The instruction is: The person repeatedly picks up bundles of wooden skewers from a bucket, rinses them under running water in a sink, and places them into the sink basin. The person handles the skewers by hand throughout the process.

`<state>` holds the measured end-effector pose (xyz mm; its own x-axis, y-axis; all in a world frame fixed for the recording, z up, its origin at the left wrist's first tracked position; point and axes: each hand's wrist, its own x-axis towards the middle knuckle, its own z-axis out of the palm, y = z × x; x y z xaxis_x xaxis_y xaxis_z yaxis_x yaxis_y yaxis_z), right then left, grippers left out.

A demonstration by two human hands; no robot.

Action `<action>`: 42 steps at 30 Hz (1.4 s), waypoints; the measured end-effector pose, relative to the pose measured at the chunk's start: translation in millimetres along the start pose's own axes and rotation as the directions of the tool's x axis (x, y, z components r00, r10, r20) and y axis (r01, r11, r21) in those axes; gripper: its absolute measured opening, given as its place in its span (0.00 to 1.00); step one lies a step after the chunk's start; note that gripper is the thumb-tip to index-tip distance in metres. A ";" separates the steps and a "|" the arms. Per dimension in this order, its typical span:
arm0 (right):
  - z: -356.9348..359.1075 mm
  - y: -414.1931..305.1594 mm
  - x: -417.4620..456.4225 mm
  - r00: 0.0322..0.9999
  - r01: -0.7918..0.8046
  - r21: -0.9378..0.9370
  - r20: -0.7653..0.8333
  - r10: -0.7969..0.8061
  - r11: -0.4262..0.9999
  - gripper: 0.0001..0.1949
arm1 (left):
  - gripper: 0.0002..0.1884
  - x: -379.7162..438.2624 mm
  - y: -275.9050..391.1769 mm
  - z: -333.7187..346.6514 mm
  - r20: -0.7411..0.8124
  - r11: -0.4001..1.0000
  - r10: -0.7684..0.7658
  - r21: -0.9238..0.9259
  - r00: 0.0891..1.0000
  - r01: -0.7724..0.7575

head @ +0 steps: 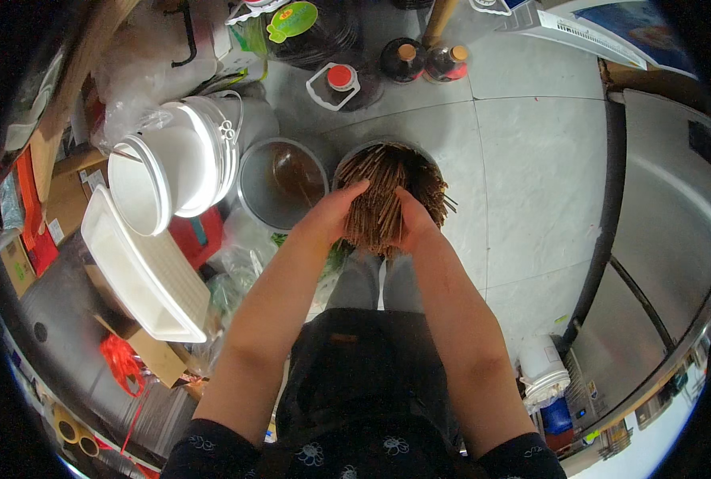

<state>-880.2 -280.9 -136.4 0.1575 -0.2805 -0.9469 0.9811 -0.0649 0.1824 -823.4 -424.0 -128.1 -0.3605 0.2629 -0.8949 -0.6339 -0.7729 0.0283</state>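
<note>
A thick bundle of thin brown sticks (374,212), which look like skewers, is pressed between my two hands. My left hand (336,211) lies along its left side with the thumb on top. On its right side, my right hand (414,217) curves around the sticks, thumb also on top. Both hands' fingers are largely hidden. Beneath and behind the bundle is a round container (416,145), where more sticks jut over the right rim. Just left of it stands a grey bucket (257,194) with brownish contents.
White plastic buckets (190,161) lie tilted at the left, above a long white plastic bin (113,239). Beyond the containers stand a red-capped jug (339,76) and two dark bottles (404,58). A metal appliance (666,209) borders the tiled floor (541,179) at right.
</note>
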 end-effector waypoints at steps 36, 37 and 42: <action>-14.9 0.0 45.1 0.980 0.004 0.424 0.180 -0.089 0.906 0.39 | 0.42 93.4 65.0 27.8 -0.358 0.421 -0.104 0.829 0.928 0.368; -15.4 -1.4 44.6 0.980 0.008 0.421 0.176 -0.091 0.907 0.39 | 0.42 94.4 62.9 30.9 -0.348 0.438 -0.144 0.817 0.927 0.374; -32.6 -4.1 56.3 0.971 -0.023 0.378 0.227 -0.068 0.926 0.38 | 0.39 109.7 65.9 20.1 -0.188 0.640 -0.526 0.555 0.830 0.531</action>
<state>-871.6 -265.2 -199.1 0.0603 -0.4854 -0.8722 0.8618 -0.4156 0.2909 -918.5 -434.5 -215.5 0.1628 0.5158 -0.8411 -0.9771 -0.0339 -0.2099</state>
